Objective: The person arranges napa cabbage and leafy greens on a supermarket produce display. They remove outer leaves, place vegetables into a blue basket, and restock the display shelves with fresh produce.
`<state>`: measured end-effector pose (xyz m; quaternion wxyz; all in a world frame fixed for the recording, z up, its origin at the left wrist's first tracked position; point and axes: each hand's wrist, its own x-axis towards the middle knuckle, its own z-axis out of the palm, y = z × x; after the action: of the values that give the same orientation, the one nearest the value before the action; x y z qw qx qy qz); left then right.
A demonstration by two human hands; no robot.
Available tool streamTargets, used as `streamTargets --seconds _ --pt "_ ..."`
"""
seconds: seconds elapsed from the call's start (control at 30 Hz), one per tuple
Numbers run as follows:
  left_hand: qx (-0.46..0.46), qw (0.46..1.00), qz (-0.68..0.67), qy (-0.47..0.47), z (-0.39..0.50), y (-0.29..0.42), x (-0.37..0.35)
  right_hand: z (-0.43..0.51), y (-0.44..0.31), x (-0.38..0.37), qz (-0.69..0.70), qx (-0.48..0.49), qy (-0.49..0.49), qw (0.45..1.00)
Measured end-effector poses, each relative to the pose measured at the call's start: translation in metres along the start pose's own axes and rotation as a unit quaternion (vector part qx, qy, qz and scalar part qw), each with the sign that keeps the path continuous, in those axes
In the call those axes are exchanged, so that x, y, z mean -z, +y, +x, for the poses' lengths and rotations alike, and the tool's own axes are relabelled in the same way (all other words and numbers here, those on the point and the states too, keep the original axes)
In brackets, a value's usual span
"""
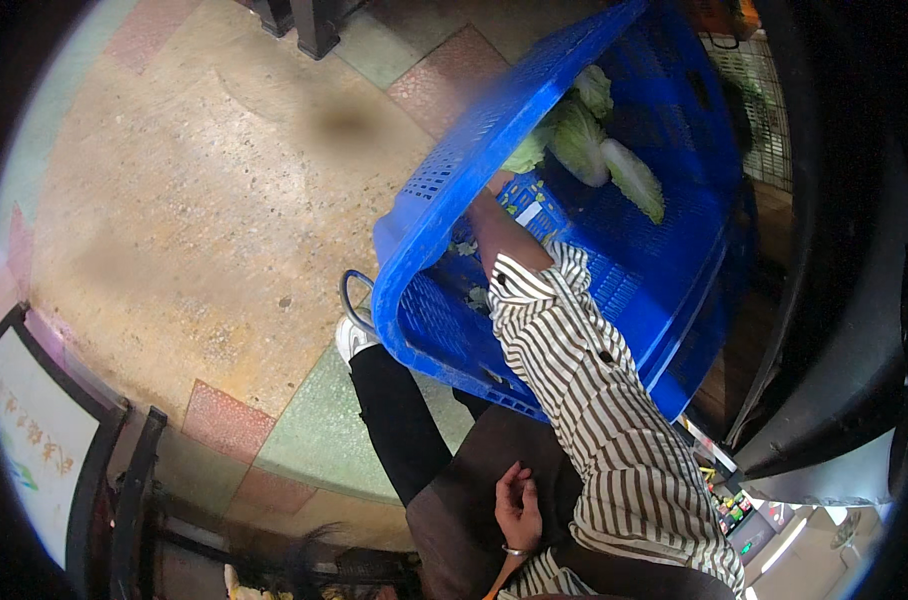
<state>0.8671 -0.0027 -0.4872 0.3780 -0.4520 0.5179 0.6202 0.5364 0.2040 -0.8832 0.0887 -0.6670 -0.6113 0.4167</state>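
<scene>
A large blue plastic crate (551, 67) with slotted walls stands tilted before me. My right arm, in a striped sleeve, reaches down into it. Only part of my right hand (500, 181) shows past the crate's rim, close to a pale green napa cabbage (526, 155); the fingers are hidden, so a grip cannot be made out. Farther inside lie another napa cabbage (576, 142) and a loose cabbage leaf (635, 180). My left hand (519, 510), with a bracelet at the wrist, hangs before my brown apron (461, 495), fingers loosely bent and holding nothing.
Leaf scraps (478, 296) lie on the crate's bottom. A curved metal handle (355, 300) sticks out from its near corner. Black metal legs (315, 30) stand on the terrazzo floor (198, 187). A framed sign board (41, 442) bearing writing is at left, a wire rack (767, 112) at right.
</scene>
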Motion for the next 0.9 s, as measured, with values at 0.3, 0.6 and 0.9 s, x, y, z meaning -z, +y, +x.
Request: streamTargets --seconds 0.3,0.6,0.9 --pt "-0.102 0.993 -0.063 -0.014 0.014 -0.057 -0.006 -0.077 -0.009 0.189 0.033 -0.263 -0.371 0.89" --pt "-0.135 0.99 -0.025 -0.041 -0.033 0.018 0.002 -0.221 -0.099 0.432 0.16 -0.424 -0.567 0.688" --pt "-0.062 0.954 -0.187 -0.228 -0.165 0.198 0.009 -0.336 -0.211 0.519 0.116 -0.31 -0.759 0.56"
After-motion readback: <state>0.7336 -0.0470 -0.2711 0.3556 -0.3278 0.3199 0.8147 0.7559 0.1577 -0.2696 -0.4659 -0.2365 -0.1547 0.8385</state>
